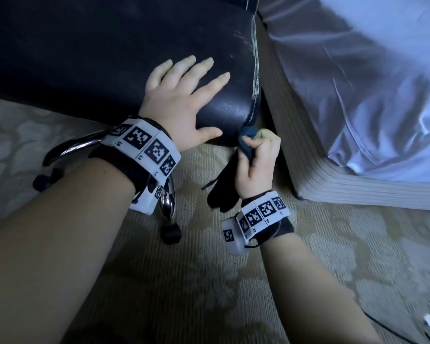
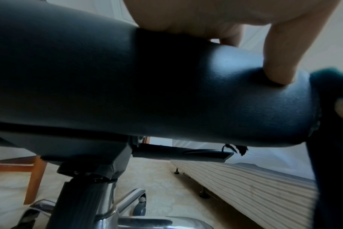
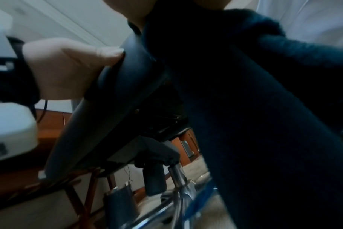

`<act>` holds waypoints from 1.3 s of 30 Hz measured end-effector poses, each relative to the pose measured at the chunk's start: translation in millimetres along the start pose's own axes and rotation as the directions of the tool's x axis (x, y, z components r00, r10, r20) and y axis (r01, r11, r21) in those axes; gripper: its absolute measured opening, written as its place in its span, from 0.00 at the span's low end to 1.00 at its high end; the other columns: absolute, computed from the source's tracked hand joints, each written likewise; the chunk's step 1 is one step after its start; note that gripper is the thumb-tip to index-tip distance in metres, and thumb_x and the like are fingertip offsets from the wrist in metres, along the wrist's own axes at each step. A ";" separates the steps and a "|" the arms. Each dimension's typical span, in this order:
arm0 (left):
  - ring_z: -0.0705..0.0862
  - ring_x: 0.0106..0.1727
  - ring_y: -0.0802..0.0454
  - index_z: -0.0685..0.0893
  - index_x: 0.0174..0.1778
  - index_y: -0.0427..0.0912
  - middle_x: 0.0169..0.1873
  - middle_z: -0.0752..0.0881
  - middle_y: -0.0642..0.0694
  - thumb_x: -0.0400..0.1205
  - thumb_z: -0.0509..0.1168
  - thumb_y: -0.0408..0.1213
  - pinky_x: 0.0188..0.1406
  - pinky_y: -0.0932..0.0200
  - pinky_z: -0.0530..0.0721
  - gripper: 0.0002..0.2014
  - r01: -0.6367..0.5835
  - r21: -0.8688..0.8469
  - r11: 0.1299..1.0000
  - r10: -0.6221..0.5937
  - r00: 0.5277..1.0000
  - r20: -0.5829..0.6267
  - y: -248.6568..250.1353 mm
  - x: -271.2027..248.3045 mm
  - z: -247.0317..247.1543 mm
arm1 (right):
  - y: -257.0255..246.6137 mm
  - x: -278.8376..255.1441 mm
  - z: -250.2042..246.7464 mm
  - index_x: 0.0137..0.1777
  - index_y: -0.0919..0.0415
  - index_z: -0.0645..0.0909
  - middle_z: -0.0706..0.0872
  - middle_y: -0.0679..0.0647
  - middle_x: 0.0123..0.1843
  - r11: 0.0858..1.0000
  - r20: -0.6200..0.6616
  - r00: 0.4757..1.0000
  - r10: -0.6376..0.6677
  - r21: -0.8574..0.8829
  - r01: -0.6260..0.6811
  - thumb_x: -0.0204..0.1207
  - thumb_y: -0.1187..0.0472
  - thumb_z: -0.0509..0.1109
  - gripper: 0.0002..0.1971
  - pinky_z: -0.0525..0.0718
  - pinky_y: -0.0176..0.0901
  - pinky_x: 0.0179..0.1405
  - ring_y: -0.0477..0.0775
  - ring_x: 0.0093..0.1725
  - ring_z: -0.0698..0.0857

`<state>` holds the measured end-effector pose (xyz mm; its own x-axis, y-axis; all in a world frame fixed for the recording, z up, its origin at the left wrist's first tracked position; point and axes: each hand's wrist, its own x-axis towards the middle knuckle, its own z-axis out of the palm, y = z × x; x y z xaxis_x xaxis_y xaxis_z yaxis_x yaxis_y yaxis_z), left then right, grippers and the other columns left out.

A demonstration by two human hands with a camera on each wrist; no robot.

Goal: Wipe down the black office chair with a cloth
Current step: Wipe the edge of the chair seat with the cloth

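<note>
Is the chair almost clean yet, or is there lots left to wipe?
Hard to call anything finished: the seat top shows pale scuffs. Right now the left hand rests flat on the seat while the right hand holds the dark cloth against its front corner. The chrome base looks untouched.

no readable text; only coded squares on both wristbands (image 1: 144, 145)
</note>
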<state>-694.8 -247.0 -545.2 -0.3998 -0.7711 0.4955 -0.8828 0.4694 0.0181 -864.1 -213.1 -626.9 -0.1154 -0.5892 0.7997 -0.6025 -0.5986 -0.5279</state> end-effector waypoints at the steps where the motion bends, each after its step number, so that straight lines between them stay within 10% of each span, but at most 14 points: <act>1: 0.56 0.81 0.46 0.58 0.80 0.58 0.81 0.59 0.49 0.70 0.58 0.65 0.77 0.46 0.46 0.40 0.002 0.000 1.000 -0.002 1.000 0.002 0.0 -0.5 -0.3 | 0.5 -2.8 -1.5 0.48 0.61 0.70 0.73 0.68 0.48 1.000 0.024 1.000 -0.002 -0.008 0.002 0.65 0.79 0.59 0.15 0.62 0.21 0.64 0.48 0.52 0.69; 9: 0.57 0.81 0.43 0.59 0.80 0.56 0.80 0.60 0.46 0.72 0.56 0.65 0.77 0.41 0.47 0.39 0.000 0.010 1.000 0.000 1.000 -0.024 0.8 -8.3 3.9 | -18.0 32.9 -12.7 0.48 0.59 0.71 0.77 0.68 0.50 0.984 0.048 0.985 -0.163 -0.058 0.166 0.64 0.73 0.60 0.14 0.68 0.37 0.59 0.56 0.54 0.72; 15: 0.51 0.82 0.44 0.55 0.81 0.57 0.82 0.54 0.47 0.74 0.65 0.59 0.78 0.42 0.42 0.40 -0.004 -0.004 1.000 0.005 1.000 0.018 0.0 -10.0 0.7 | 11.4 -43.7 9.4 0.44 0.71 0.79 0.79 0.69 0.49 0.970 0.307 0.947 0.095 -0.241 -0.020 0.64 0.72 0.56 0.12 0.75 0.46 0.52 0.61 0.51 0.74; 19: 0.51 0.82 0.44 0.55 0.81 0.57 0.82 0.55 0.47 0.74 0.65 0.59 0.77 0.42 0.42 0.40 -0.014 -0.012 1.000 0.014 1.000 0.009 -0.9 -9.2 2.7 | 12.3 -34.3 0.4 0.41 0.77 0.76 0.75 0.73 0.45 0.977 0.032 0.983 0.179 -0.125 -0.174 0.67 0.72 0.57 0.09 0.66 0.24 0.60 0.53 0.50 0.71; 23: 0.52 0.82 0.43 0.56 0.80 0.56 0.82 0.55 0.46 0.74 0.66 0.58 0.77 0.42 0.43 0.40 -0.013 -0.012 1.000 0.013 1.000 -0.005 -0.4 -8.9 1.9 | -8.9 4.0 -2.3 0.46 0.80 0.74 0.71 0.64 0.47 0.998 -0.197 0.979 0.055 0.018 -0.052 0.71 0.72 0.59 0.09 0.65 0.30 0.61 0.47 0.51 0.69; 28: 0.52 0.82 0.43 0.57 0.80 0.56 0.81 0.56 0.46 0.74 0.66 0.58 0.77 0.43 0.43 0.40 -0.017 -0.009 1.000 0.017 1.000 -0.002 0.7 -10.0 2.7 | -12.4 -5.4 19.7 0.47 0.62 0.69 0.67 0.62 0.49 1.000 -0.107 0.994 0.018 0.005 -0.017 0.64 0.73 0.57 0.12 0.62 0.23 0.63 0.41 0.52 0.65; 31: 0.52 0.82 0.43 0.58 0.80 0.56 0.81 0.56 0.46 0.75 0.66 0.57 0.77 0.44 0.42 0.39 -0.016 -0.018 1.000 0.016 1.000 -0.014 -0.9 -8.9 3.0 | 2.0 -28.6 27.2 0.43 0.70 0.73 0.67 0.60 0.48 0.982 -0.043 0.981 0.187 -0.029 -0.188 0.62 0.82 0.58 0.12 0.60 0.16 0.61 0.41 0.48 0.64; 35: 0.52 0.82 0.44 0.58 0.80 0.56 0.81 0.57 0.48 0.75 0.66 0.56 0.77 0.46 0.41 0.38 -0.008 -0.021 1.000 0.008 1.000 -0.006 -2.1 -9.4 2.8 | 8.7 -31.5 24.8 0.45 0.68 0.74 0.71 0.60 0.49 0.897 -0.059 0.895 0.442 0.042 -0.441 0.68 0.76 0.62 0.07 0.66 0.23 0.59 0.44 0.48 0.71; 39: 0.54 0.81 0.44 0.59 0.79 0.56 0.80 0.59 0.48 0.75 0.66 0.55 0.77 0.45 0.42 0.37 0.004 0.006 1.000 -0.004 1.000 0.001 -2.4 -11.6 -1.4 | -2.3 -1.4 23.0 0.47 0.51 0.71 0.80 0.54 0.50 0.554 0.157 0.620 0.769 0.323 -0.768 0.78 0.67 0.64 0.09 0.76 0.44 0.59 0.51 0.52 0.79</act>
<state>-687.7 -238.6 -549.7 -0.3966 -0.7731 0.4949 -0.8859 0.4637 0.0144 -844.4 -223.3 -633.5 -0.4107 -0.9106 0.0455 0.0098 -0.0543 -0.9985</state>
